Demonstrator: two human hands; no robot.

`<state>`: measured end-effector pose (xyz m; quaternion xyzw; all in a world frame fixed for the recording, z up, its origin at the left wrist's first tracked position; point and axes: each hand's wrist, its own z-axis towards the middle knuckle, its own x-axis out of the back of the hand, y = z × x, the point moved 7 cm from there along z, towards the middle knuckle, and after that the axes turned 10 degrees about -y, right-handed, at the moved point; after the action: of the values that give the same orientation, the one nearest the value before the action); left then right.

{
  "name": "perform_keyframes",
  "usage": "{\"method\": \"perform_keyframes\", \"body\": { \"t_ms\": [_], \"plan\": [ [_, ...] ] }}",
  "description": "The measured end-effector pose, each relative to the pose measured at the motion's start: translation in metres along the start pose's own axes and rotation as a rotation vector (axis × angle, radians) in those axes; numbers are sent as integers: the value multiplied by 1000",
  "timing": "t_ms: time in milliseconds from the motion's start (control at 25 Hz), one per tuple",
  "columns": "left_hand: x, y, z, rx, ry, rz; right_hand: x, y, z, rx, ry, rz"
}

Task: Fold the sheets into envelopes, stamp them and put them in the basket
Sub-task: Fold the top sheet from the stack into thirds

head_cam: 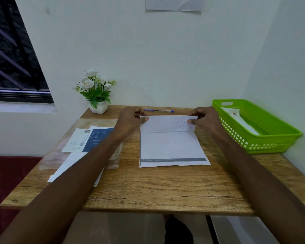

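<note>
Each hand's grip pinches a far corner of the sheet (pixel 172 147).
Left hand (pixel 130 118) at 11 o'clock, right hand (pixel 205 119) at 1; basket (pixel 264 138) at 3 on the counter (pixel 157 191).

Both bare forearms reach forward, roughly parallel. The left hand (pixel 130 117) and right hand (pixel 205 118) are each pinching, thumb over curled fingers, thumbs pointing inward.
</note>
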<state>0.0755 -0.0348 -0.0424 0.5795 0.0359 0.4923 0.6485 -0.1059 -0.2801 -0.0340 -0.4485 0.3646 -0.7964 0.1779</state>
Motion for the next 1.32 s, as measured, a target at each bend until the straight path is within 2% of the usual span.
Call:
{"method": "perform_keyframes", "body": {
  "t_ms": [160, 280, 480, 680, 840, 1000, 1160, 1320],
  "plan": [
    [1, 8, -5, -70, 35, 62, 1, -3, 0, -33, 73, -154],
    [-6, 20, -9, -143, -7, 227, -7, -9, -2, -22, 17, -325],
    [-24, 37, -16, -273, -110, 405, -18, -17, -5, -4, -49, -442],
    [-38, 30, -16, -216, -282, 630, -38, -13, -7, -36, -266, -611],
    [-51, 25, -17, -133, -392, 672, -64, 0, -10, -147, -487, -619],
    [-62, 20, -20, -98, -450, 763, -95, -2, -19, -80, -673, -629],
    [-81, 13, -26, -51, -625, 771, -119, -11, -25, -10, -751, -661],
    [-84, 8, -26, -39, -674, 750, -123, -5, -25, -55, -776, -690]
  ]
}}
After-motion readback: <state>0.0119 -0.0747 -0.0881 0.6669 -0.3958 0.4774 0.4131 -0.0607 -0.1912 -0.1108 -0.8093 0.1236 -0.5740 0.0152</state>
